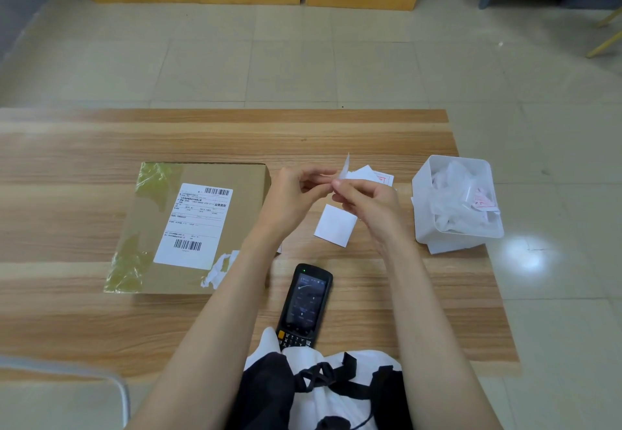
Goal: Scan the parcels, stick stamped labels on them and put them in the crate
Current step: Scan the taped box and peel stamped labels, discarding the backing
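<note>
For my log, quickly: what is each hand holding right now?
Left hand: pinches the white label.
Right hand: pinches the same label.

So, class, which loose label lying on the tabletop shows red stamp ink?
The stamped label just beyond the right hand; the square label nearer the scanner is blank white.

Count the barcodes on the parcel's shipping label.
2. The far barcode lies at the shipping label's top right corner; the near barcode lies by its bottom edge, centred. Others may hide under the parcel.

Parcel [195, 227] left on table [67, 322], bin [454, 227] right, scanner [306, 305] between, nearer the person
</note>
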A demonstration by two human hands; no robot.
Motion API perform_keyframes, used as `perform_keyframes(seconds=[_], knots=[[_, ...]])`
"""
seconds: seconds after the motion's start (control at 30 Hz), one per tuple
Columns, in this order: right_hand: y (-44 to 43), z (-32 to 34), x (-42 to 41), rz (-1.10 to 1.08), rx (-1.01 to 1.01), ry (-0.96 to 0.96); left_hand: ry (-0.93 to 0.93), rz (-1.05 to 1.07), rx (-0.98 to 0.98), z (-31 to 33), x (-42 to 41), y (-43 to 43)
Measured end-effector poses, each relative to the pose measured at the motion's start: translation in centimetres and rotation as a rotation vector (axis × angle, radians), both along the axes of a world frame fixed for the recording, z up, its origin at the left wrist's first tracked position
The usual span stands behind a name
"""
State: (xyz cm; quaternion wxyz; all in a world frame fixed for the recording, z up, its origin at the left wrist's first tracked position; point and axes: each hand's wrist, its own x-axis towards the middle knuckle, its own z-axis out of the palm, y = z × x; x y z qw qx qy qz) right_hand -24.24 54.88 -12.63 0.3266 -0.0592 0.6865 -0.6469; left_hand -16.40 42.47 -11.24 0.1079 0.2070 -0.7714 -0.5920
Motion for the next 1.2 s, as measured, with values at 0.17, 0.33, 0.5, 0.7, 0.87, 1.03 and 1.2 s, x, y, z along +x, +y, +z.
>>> perform_keyframes(seconds=[0.17, 0.33, 0.5, 0.7, 0.87, 1.03, 1.2], knots=[[0.04, 0.33, -0.04, 0.093, 0.069, 0.191, -0.022, 0.016, -0.004, 0.03, -0.05, 0.04], [-0.18, 0.38, -0.16, 0.166, 0.119, 0.305, -0.037, 0.015, -0.017, -0.05, 0.00, -0.07], [-0.51, 0.47, -0.15, 0.198, 0.157, 0.367, -0.029, -0.005, 0.001, -0.01, -0.04, -0.17], [-0.38, 0.51, -0.09, 0.224, 0.178, 0.440, 0.024, -0.053, 0.050, 0.29, 0.11, -0.29], [-0.51, 0.43, 0.01, 0.230, 0.188, 0.483, 0.028, -0.048, 0.072, 0.16, 0.17, -0.30], [-0.54, 0.57, -0.05, 0.232, 0.217, 0.521, 0.016, -0.017, 0.061, 0.19, -0.03, -0.07], [-0.63, 0.51, -0.02, 0.231, 0.232, 0.530, 0.001, -0.004, 0.026, -0.12, -0.28, 0.00]])
